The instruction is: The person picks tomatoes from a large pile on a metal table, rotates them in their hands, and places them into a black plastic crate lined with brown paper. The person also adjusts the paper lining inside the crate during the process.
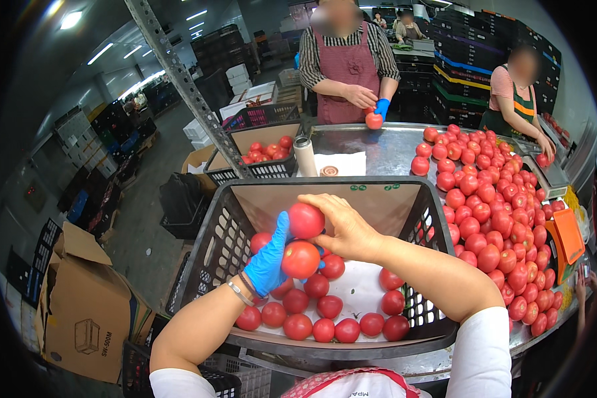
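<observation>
Above a black plastic crate (341,348) lined with brown board and white paper, my left hand (268,266) in a blue glove holds a tomato (300,259) in its palm. A second tomato (306,220) rests between the gloved thumb and my bare right hand (348,226), whose fingers curl over its top and right side. More red may lie behind my hands, but this is mostly hidden. Down in the crate, several tomatoes (297,327) line the near side, and others lie at the left and right.
A large heap of tomatoes (497,219) covers the metal table (373,149) at right, beside an orange scale (568,236). A bottle (305,156) stands beyond the crate. Two co-workers handle tomatoes across the table. A slanted metal post (189,87) rises at left.
</observation>
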Motion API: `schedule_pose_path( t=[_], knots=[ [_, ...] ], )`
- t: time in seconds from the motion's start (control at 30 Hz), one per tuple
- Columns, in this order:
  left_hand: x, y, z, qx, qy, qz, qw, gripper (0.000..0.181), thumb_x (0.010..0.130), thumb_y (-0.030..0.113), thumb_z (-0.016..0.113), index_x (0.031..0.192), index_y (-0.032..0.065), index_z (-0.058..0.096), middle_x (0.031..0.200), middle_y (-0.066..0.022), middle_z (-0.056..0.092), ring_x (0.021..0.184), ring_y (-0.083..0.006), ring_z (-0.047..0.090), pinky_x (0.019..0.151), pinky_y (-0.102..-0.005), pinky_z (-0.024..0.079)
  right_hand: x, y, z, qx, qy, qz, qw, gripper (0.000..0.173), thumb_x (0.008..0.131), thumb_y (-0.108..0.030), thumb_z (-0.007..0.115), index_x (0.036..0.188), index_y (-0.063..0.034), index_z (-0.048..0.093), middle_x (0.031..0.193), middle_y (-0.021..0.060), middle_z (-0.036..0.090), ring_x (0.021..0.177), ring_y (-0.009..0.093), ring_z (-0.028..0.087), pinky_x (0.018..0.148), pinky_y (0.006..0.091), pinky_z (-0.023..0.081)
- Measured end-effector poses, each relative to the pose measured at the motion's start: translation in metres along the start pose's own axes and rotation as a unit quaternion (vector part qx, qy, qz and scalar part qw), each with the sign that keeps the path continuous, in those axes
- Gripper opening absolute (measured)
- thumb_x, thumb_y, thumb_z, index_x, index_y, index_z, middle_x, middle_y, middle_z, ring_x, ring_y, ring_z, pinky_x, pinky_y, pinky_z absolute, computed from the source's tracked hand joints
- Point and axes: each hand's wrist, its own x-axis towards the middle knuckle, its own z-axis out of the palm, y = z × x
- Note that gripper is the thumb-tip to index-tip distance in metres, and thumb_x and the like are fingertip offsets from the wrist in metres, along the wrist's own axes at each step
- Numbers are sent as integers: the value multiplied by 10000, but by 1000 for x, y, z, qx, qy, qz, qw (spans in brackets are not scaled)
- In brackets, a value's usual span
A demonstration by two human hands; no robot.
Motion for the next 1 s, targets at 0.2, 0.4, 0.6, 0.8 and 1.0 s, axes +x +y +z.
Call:
schedule_pose_path(
  t=[0.2, 0.4, 0.6, 0.8, 1.0],
  knots=[
    [1, 0, 0, -17, 23, -15, 999, 811, 819, 727, 346, 1266, 57, 445, 1094, -133, 590, 872, -236, 648, 711, -334, 559, -5, 4, 1, 151, -34, 78, 985, 672, 740, -102, 668, 1333, -40, 359, 1253, 168, 477, 1189, 314, 453, 1004, 391, 379],
    [7, 1, -20, -86, 6, -59, 995, 707, 862, 644, 397, 1144, 9, 522, 1023, -147, 609, 889, -278, 645, 621, -344, 563, 0, 20, -3, 454, 58, 264, 849, 630, 774, -209, 687, 1298, -24, 392, 1206, 88, 510, 1097, 202, 519, 895, 370, 466],
    [10, -1, -29, -156, 53, -2, 986, 546, 906, 506, 458, 1173, 30, 477, 1033, -163, 588, 902, -330, 624, 578, -358, 551, 5, 22, -13, 443, 20, 403, 801, 504, 765, -311, 700, 1154, -53, 510, 1106, 85, 559, 1026, 180, 539, 842, 367, 470],
    [10, 2, -21, -70, 47, -69, 994, 668, 873, 642, 367, 1142, 42, 487, 860, -148, 626, 625, -261, 643, 405, -275, 487, -8, 18, 7, 300, -129, 207, 922, 695, 733, -250, 732, 1317, -34, 424, 1171, 153, 564, 1095, 230, 523, 967, 347, 403],
    [1, 5, -14, 59, 131, -116, 983, 721, 844, 716, 291, 928, 55, 565, 559, -77, 567, 360, -177, 518, 283, -247, 371, -6, 5, 7, 400, -156, 236, 872, 715, 800, -343, 692, 1358, -42, 363, 1244, 153, 504, 1119, 226, 507, 971, 331, 402]
  ],
)
